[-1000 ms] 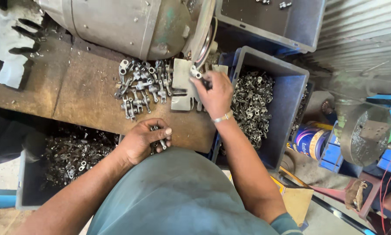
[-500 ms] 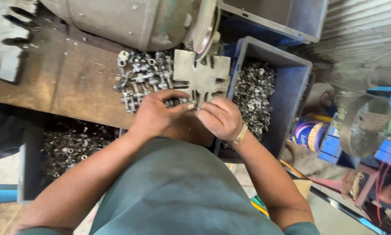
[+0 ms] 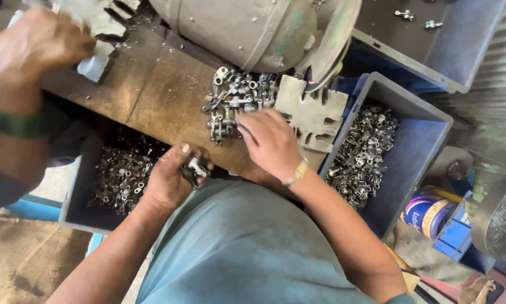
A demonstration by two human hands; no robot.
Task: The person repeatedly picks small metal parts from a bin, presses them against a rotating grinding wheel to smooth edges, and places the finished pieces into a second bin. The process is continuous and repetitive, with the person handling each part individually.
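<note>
The left hand [image 3: 171,180] pinches a small metal fitting [image 3: 194,168] over the table [image 3: 151,95] edge, above the left bin [image 3: 75,191] of similar pieces. The right hand [image 3: 270,141], fingers loosely spread, rests on the loose pile [image 3: 233,101] beside the slotted plate [image 3: 312,112]. By the look of it, much work is left: the pile is large and the right bin [image 3: 410,152] (heaped too) holds plenty. The fitting looks grey, dull and knobbly. A co-worker's hand [image 3: 30,48] is closed at upper left.
</note>
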